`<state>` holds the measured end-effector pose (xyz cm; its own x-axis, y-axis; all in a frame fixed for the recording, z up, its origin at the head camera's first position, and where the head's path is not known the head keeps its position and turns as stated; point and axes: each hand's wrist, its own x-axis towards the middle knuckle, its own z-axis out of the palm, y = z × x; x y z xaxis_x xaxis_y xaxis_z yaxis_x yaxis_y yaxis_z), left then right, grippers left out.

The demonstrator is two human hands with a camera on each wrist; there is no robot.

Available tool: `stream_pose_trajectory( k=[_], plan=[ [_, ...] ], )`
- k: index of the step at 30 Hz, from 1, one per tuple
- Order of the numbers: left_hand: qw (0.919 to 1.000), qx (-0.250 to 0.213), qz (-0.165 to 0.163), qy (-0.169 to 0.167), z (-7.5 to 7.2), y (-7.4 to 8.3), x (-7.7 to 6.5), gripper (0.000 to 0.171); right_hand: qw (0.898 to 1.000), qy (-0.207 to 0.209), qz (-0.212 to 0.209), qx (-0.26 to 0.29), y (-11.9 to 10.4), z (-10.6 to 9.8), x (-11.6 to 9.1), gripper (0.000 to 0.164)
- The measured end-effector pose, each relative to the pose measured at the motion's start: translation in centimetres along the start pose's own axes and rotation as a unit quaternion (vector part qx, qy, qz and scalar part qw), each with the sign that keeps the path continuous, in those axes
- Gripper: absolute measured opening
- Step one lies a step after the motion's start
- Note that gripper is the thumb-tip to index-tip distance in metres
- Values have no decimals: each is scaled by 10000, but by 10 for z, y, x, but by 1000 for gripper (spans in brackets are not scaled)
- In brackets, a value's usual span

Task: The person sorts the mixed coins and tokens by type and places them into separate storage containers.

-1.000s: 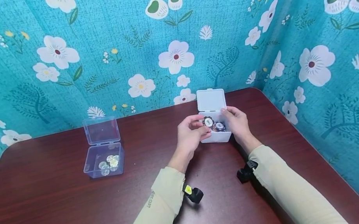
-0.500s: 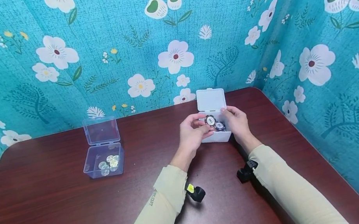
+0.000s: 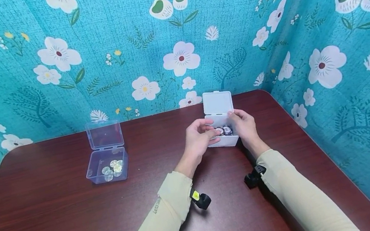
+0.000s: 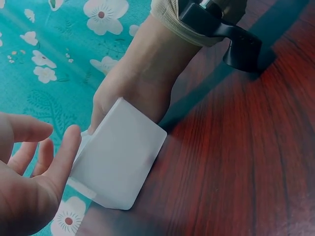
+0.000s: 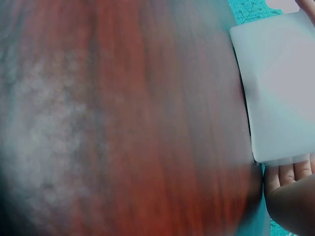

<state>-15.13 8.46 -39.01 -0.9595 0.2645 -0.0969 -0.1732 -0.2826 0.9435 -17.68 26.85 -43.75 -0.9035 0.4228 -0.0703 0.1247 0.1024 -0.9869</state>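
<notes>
In the head view a white box (image 3: 224, 141) stands at the right rear of the table, its lid (image 3: 217, 102) raised. Poker chips (image 3: 227, 130) with dark edges and pale centres lie inside. My left hand (image 3: 197, 138) is at the box's left side, thumb and fingers over its opening. The left wrist view shows a gap between that thumb and the fingers (image 4: 63, 152), with nothing held. My right hand (image 3: 246, 127) grips the box's right wall, thumb at the rim. In the right wrist view the right hand (image 5: 295, 196) lies against the box, its fingertips hidden behind it.
A clear bluish plastic box (image 3: 107, 165) with its lid up stands to the left, with several silvery coins (image 3: 116, 168) in it. A floral curtain (image 3: 137, 50) hangs along the back and right edges of the dark wooden table (image 3: 60, 226).
The poker chip that my left hand held upright has dropped among the others in the white box. My right hand has stayed on the box.
</notes>
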Motion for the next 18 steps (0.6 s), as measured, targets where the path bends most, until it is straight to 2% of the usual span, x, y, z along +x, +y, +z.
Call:
stream_pose_trajectory(
  k=[5, 10, 13, 15, 18],
  plan=[
    [9999, 83, 57, -62, -6, 2, -3, 27, 10000, 17, 7, 21, -1, 0, -1, 41],
    [9995, 311, 51, -84, -19, 4, -9, 26, 10000, 52, 37, -3, -2, -1, -2, 40],
    [9977, 642, 165, -101, -30, 7, -13, 27, 10000, 68, 52, -13, -2, -1, -1, 40],
    [9945, 964, 379, -139, -38, 9, -17, 26, 10000, 57, 62, -33, -2, -1, -1, 41],
    [9834, 1626, 775, -195, -52, 16, -24, 27, 9999, 50, 79, -86, -1, -1, 0, 42]
  ],
)
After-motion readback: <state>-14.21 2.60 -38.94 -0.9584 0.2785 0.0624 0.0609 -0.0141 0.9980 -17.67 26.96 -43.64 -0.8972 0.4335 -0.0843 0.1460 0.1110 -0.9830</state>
